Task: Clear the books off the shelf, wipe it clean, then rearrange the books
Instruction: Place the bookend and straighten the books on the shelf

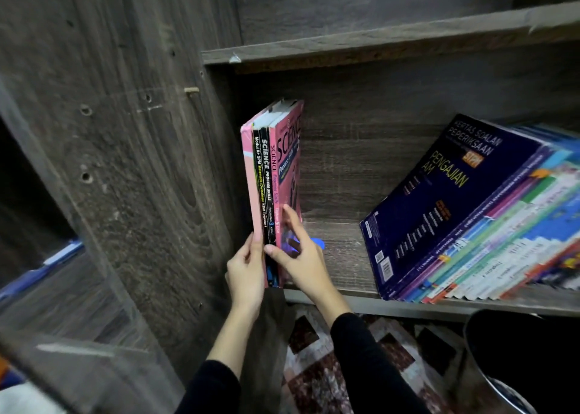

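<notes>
You're facing a dark wood bookcase (125,162), and the shelf (339,250) you're working on is still far from clear. On its right, a long leaning row (470,219) of workbooks slumps leftward with a navy exam book on top. It lies well apart from your hands, with bare board between.

On the left, a small batch (273,175) of about four thin books stands upright, just beside the side panel. Its lower end sits at the shelf's front lip. You hold that batch with both hands, low on the spines. Your left hand (246,272) has its fingers curled round the pink outer book. Your right hand (301,256) has its thumb across the spines and its fingers laid along the pink Science cover, so the batch is clamped between your two hands.

Going by the full row still on the board, you're probably in the clearing step, lifting this batch out. It could also be books going back in, and one view can't settle that.

If you're clearing, keep the squeeze even, because thin soft covers slide past each other. Draw the batch straight toward you, clear of the panel, and then go back for the leaning row. That row will need a hand under its low end.

Something small and blue (317,242) shows behind your right hand, but it's too hidden to name.
</notes>
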A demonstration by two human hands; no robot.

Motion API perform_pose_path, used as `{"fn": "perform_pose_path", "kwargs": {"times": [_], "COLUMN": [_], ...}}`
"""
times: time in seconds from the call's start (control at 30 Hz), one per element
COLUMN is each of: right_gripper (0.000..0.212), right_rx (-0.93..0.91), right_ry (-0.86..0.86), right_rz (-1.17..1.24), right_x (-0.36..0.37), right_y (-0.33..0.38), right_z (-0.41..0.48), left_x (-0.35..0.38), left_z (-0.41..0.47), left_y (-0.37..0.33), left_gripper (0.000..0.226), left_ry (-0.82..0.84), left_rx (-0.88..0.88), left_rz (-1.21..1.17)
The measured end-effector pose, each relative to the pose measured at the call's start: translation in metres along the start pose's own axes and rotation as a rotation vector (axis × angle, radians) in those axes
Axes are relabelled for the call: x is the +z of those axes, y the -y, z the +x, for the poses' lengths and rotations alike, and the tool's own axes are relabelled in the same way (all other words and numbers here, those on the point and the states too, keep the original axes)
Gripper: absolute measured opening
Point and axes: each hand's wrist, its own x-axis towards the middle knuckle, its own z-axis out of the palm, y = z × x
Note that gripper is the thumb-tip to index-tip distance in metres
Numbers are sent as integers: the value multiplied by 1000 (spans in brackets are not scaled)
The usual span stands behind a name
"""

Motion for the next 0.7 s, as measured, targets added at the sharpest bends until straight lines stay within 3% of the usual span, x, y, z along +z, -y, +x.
{"fn": "perform_pose_path", "kwargs": {"times": [0.13,0.33,0.7], "right_gripper": [68,67,70], "right_rx": [-53,-55,-87], "right_ry": [-48,22,118], "right_rz": [3,-89,-164], "right_x": [-3,-19,-14], "right_y": [12,19,21], "right_z": [1,8,10], "left_x": [3,13,12], "left_z": [-5,-11,-10], "left_y": [16,13,15], "left_gripper": [50,54,50], "left_ry": [37,-9,-88], "left_rx": [-9,70,36], "left_rz": [93,162,114]}}
